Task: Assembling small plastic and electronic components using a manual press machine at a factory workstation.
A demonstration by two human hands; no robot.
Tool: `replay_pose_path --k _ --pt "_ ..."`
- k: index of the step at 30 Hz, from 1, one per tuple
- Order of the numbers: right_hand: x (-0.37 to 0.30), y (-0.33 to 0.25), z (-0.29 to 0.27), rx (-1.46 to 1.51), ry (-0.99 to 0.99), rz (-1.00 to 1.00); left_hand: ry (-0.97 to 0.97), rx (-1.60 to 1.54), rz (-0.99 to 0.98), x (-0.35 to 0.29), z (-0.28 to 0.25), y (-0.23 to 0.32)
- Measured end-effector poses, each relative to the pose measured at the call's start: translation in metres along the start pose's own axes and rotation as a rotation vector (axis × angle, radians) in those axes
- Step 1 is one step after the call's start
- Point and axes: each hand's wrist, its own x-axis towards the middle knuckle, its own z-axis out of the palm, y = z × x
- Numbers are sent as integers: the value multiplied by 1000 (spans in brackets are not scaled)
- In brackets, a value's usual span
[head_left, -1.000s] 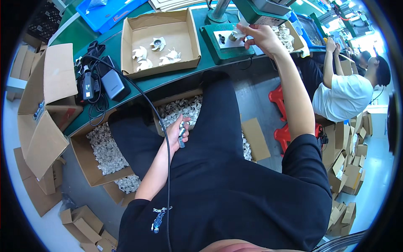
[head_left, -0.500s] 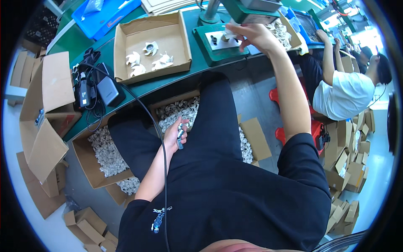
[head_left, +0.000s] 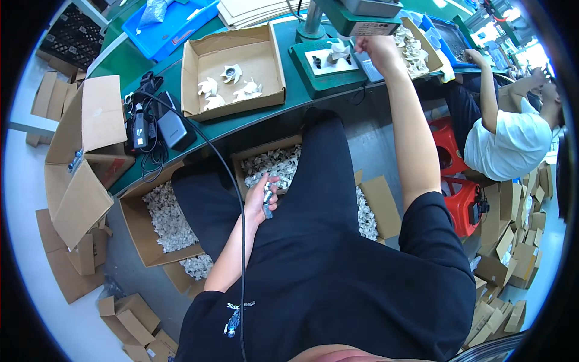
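My left hand (head_left: pixel 263 200) rests above my lap, fingers closed round several small silvery metal cylinders (head_left: pixel 267 205). My right arm stretches forward to the green bench press. The right hand (head_left: pixel 381 53) is curled at the right lower edge of the press head (head_left: pixel 356 21); what it grips, if anything, is hidden. Beside its fingertips, a white bladed fan wheel (head_left: pixel 338 51) sits on the pale plate of the press base (head_left: pixel 322 83), apart from the hand. Black knobs flank the wheel on the plate.
An open carton (head_left: pixel 234 49) on the green bench holds several fan wheels; another box (head_left: pixel 416 51) of white parts stands right of the press. A black cable (head_left: pixel 211 145) crosses before me. Boxes of small parts (head_left: pixel 166 220) surround my legs. A person (head_left: pixel 506 142) works at right.
My right hand has let go of the white fan wheel on the press and moved right, beside the press head. My left hand still holds the metal cylinders. The whole view has shifted slightly.
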Motion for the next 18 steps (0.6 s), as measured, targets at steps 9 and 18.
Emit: replay_pose_path --k 9,18 --pt "42 61 -12 -863 38 -572 -38 -35 32 4 -5 4" --pt "-77 10 44 -496 7 -653 -62 -43 -1 0 -9 8"
